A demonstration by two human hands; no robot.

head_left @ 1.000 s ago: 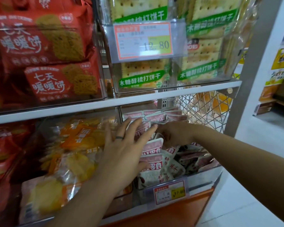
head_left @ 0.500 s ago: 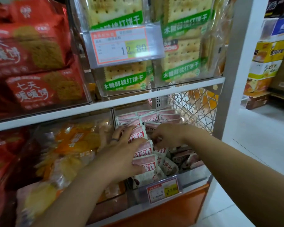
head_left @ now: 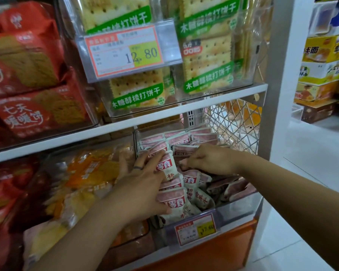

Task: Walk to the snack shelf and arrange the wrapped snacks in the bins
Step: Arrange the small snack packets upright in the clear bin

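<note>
Head view: the packets point(head_left: 176, 200), pink and white, fill a clear bin point(head_left: 241, 208) at the right end of the lower shelf, beside the wire mesh point(head_left: 231, 126). Along the bin's left side they stand on edge in a row running from front wall to back wall. Toward the right front corner they lie tumbled and flat.

The left hand point(head_left: 145, 186) lies over the left side of that row, palm down. Its fingers point(head_left: 143, 159) are spread and nearly straight, pressed against the packets midway along the row, and one finger wears a dark ring point(head_left: 138, 167). Its thumb presses the face of the packet nearest the front wall, so the row sits between thumb and fingers. Nothing is lifted; the hand is flat and released rather than clenched. The forearm runs up from the lower left, crossing in front of the next bin of orange packs point(head_left: 90, 171).

The right hand point(head_left: 209, 159) hovers over the middle of the bin, knuckles up, wrist level, with the forearm coming in from the right edge. Its fingers are curled down and inward, and the tips seem to pinch the top edge of one of the packets just right of the standing row, close to the left fingertips. The two hands are near each other but apart.

A price tag point(head_left: 196, 229) clips to the bin's front wall. On the shelf above sit crackers point(head_left: 207, 61) and red biscuits point(head_left: 37, 114).
</note>
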